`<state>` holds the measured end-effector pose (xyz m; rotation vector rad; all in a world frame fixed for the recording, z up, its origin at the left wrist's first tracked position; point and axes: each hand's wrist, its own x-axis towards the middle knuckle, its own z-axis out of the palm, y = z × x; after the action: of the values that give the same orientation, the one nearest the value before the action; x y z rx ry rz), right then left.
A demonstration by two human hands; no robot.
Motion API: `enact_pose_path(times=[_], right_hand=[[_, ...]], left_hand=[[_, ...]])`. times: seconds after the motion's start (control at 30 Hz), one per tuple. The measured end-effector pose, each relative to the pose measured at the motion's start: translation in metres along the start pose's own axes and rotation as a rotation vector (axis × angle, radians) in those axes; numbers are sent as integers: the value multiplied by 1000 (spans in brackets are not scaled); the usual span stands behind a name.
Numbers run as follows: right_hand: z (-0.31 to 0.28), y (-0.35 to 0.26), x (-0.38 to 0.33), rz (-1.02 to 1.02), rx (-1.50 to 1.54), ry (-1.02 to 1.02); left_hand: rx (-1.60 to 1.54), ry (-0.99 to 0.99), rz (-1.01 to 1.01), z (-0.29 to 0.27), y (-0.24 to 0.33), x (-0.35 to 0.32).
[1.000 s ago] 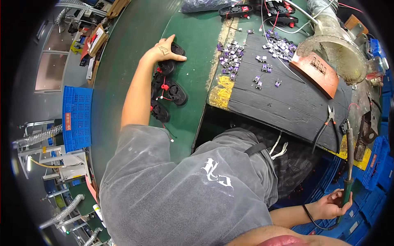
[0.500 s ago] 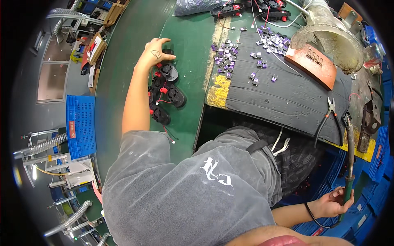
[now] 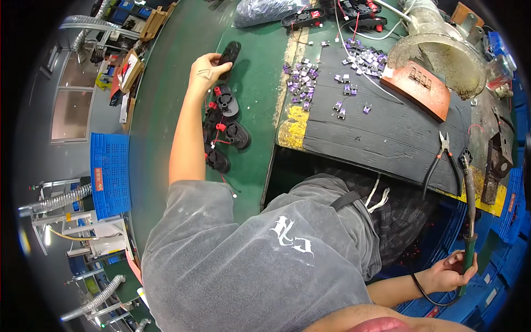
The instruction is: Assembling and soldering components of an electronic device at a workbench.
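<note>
My left hand reaches out over the green surface at the upper left. Between its thumb and fingers is a black, elongated plastic housing, tipped up on edge. Just below lie several similar black housings with red pieces and thin red and black wires, some partly behind my forearm. At the lower right, my right hand is closed around the green handle of a soldering iron. The iron points upward, its tip end by the bench's right edge near the orange-handled pliers.
Small purple-and-white components lie in piles on the black board. Behind them are a curved copper-coloured block, a wide fume-extraction hood, more wired housings and a plastic bag. A blue crate stands at left.
My left hand has closed from a spread grasp onto one black housing and tilted it up, slightly away from the others. My right hand keeps hold of the soldering iron, nearly still.
</note>
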<state>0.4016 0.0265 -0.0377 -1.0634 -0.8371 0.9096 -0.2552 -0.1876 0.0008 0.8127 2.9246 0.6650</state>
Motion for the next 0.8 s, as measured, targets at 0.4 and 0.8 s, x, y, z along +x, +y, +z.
enact_pose_path(times=[0.4, 0.8], right_hand=[[2, 0, -10, 49, 60, -62], [-14, -9, -22, 18, 210, -10]], left_hand=[[-1400, -651, 421, 16, 170, -67], [-1022, -617, 557, 110, 261, -116]])
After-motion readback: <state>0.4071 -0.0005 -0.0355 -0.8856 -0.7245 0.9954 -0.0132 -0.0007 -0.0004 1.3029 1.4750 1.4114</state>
